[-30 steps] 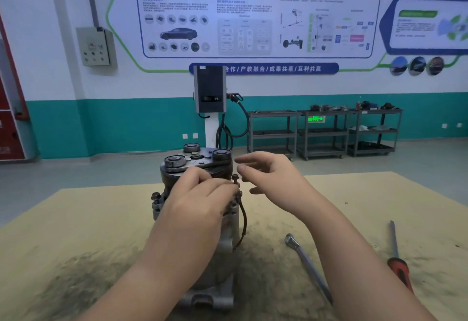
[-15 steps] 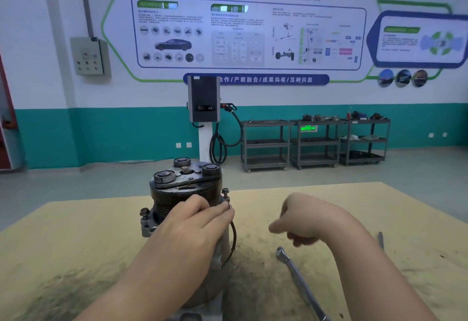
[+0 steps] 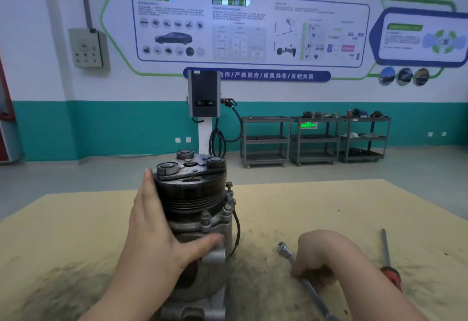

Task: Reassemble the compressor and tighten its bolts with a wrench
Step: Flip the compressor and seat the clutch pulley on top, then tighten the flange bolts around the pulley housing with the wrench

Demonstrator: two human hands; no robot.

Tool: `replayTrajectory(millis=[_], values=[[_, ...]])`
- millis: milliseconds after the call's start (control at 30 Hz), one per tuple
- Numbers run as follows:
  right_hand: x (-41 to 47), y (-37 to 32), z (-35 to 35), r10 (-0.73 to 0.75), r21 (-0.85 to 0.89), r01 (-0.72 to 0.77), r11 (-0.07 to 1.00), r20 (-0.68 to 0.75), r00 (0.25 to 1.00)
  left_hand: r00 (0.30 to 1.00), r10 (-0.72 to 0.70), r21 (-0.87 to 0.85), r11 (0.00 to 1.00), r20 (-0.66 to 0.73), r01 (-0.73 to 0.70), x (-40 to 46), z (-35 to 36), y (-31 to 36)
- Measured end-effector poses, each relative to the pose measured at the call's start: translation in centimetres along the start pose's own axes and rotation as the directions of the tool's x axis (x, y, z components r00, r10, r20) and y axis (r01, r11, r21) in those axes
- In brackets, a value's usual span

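— Where's your grip right now?

— My right hand (image 3: 321, 257) is curled round the shaft of the wrench (image 3: 307, 286), which lies flat on the table (image 3: 342, 206) at about four o'clock from the compressor (image 3: 195, 209). My left hand (image 3: 157, 234) is spread against the compressor's nine o'clock side, fingers straight up along the black pulley, thumb pressed across the metal body below it. Its grip is apart, bracing, not clamped.

— And the compressor itself?

— Upright, near the table's front edge, pulley end on top. A bolt (image 3: 229, 187) stands up at its two o'clock rim, with others lower on the flange.

— What's around you?

— The table top is tan board, smeared dark with grime near me. A red-handled screwdriver (image 3: 388, 262) lies at three o'clock, well apart from the wrench. Beyond is grey floor, a teal-banded wall with a poster, a charging post (image 3: 203, 97) and three grey carts (image 3: 314, 138).

— Anything unclear?

— The wrench's far end runs out of view, my fingertips hide beneath my hand, and the poster text is blurred.
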State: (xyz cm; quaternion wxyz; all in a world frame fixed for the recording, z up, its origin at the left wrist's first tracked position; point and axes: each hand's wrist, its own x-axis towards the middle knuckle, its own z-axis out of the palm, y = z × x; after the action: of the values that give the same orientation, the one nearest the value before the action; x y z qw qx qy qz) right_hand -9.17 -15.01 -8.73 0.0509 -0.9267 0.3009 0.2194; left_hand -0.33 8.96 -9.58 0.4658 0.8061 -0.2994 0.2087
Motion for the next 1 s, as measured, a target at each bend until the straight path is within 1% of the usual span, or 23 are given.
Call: replayTrajectory(millis=[100, 167, 200, 233, 267, 300, 333, 400, 433, 500, 533, 567, 600, 633, 667, 700, 733, 800, 833, 900, 933, 1000], values=[[0.3, 0.1, 0.3, -0.011, 0.001, 0.011, 1.0, -0.036, 0.999, 1.0, -0.019, 0.008, 1.0, 0.019, 0.019, -0.1, 0.0, 0.2], [0.5, 0.4, 0.4, -0.032, 0.055, 0.034, 0.998, -0.042, 0.999, 0.999, -0.015, 0.021, 1.0, 0.032, 0.014, 0.1, -0.1, 0.5], [0.5, 0.6, 0.3, -0.053, 0.132, 0.058, 0.99, -0.037, 0.998, 0.998, -0.021, 0.025, 0.999, 0.051, 0.02, 0.2, -0.3, 0.6], [0.5, 0.8, 0.1, -0.082, 0.247, 0.089, 0.965, -0.038, 0.996, 0.997, -0.026, 0.015, 1.0, 0.078, 0.025, 0.3, -0.7, 0.6], [0.3, 1.1, -0.3, -0.119, 0.39, 0.13, 0.912, -0.053, 0.991, 0.993, -0.031, -0.016, 0.999, 0.113, 0.034, 0.3, -1.1, 0.7], [0.0, 1.3, -0.8, -0.161, 0.539, 0.179, 0.823, -0.08, 0.984, 0.986, -0.045, -0.084, 0.995, 0.162, 0.059, 0.5, -1.8, 0.9], [-0.6, 1.4, -1.5, -0.207, 0.666, 0.229, 0.709, -0.114, 0.972, 0.978, -0.053, -0.188, 0.978, 0.202, 0.091, 0.8, -2.5, 1.2], [-2.3, 1.0, -2.9, -0.302, 0.825, 0.322, 0.465, -0.194, 0.933, 0.97, -0.088, -0.368, 0.914, 0.226, 0.169, 1.9, -4.1, 1.8], [-3.2, 0.6, -3.5, -0.34, 0.863, 0.363, 0.352, -0.244, 0.908, 0.966, -0.124, -0.389, 0.898, 0.227, 0.207, 2.6, -4.8, 2.0], [-5.1, -0.5, -4.2, -0.374, 0.881, 0.44, 0.176, -0.354, 0.857, 0.962, -0.178, -0.336, 0.91, 0.209, 0.242, 3.8, -5.8, 2.1], [-5.9, -1.3, -4.4, -0.37, 0.87, 0.481, 0.112, -0.412, 0.832, 0.971, -0.196, -0.303, 0.925, 0.137, 0.229, 4.1, -6.0, 1.9], [-6.5, -2.0, -4.5, -0.352, 0.852, 0.521, 0.05, -0.473, 0.807, 0.984, -0.177, -0.288, 0.942, 0.007, 0.171, 4.2, -6.2, 1.9], [-7.1, -2.8, -4.5, -0.32, 0.831, 0.555, -0.023, -0.532, 0.784, 0.982, -0.13, -0.276, 0.957, -0.137, 0.088, 3.9, -6.3, 2.2], [-7.6, -3.5, -4.5, -0.277, 0.807, 0.58, -0.107, -0.585, 0.762, 0.973, -0.082, -0.276, 0.961, -0.216, 0.019, 3.5, -6.4, 2.8], [-8.0, -4.1, -4.5, -0.228, 0.778, 0.598, -0.192, -0.628, 0.744, 0.972, -0.039, -0.281, 0.959, -0.233, -0.029, 3.1, -6.3, 3.2], [-8.4, -4.6, -4.5, -0.18, 0.745, 0.61, -0.269, -0.661, 0.728, 0.983, -0.006, -0.314, 0.948, -0.183, -0.052, 2.4, -6.0, 3.4], [-8.7, -5.0, -4.5, -0.134, 0.714, 0.617, -0.332, -0.683, 0.719, 0.995, 0.026, -0.375, 0.925, -0.099, -0.061, 1.8, -5.8, 3.8], [-9.1, -5.4, -4.5, -0.054, 0.664, 0.61, -0.432, -0.694, 0.718, 0.994, 0.066, -0.496, 0.868, 0.088, -0.014, 0.7, -5.5, 4.6], [-9.3, -5.5, -4.4, -0.021, 0.644, 0.6, -0.474, -0.69, 0.724, 0.976, 0.072, -0.51, 0.859, 0.203, 0.043, 0.4, -5.4, 5.0], [-9.5, -5.6, -4.3, 0.026, 0.612, 0.586, -0.531, -0.679, 0.734, 0.903, 0.089, -0.492, 0.859, 0.421, 0.144, 0.2, -5.5, 5.0], [-9.6, -5.7, -4.3, 0.041, 0.6, 0.583, -0.548, -0.677, 0.735, 0.866, 0.085, -0.501, 0.842, 0.493, 0.202, 0.2, -5.5, 5.0], [-9.8, -6.0, -4.1, 0.039, 0.587, 0.584, -0.56, -0.686, 0.727, 0.826, 0.061, -0.521, 0.801, 0.561, 0.295, 0.1, -5.6, 5.2]])
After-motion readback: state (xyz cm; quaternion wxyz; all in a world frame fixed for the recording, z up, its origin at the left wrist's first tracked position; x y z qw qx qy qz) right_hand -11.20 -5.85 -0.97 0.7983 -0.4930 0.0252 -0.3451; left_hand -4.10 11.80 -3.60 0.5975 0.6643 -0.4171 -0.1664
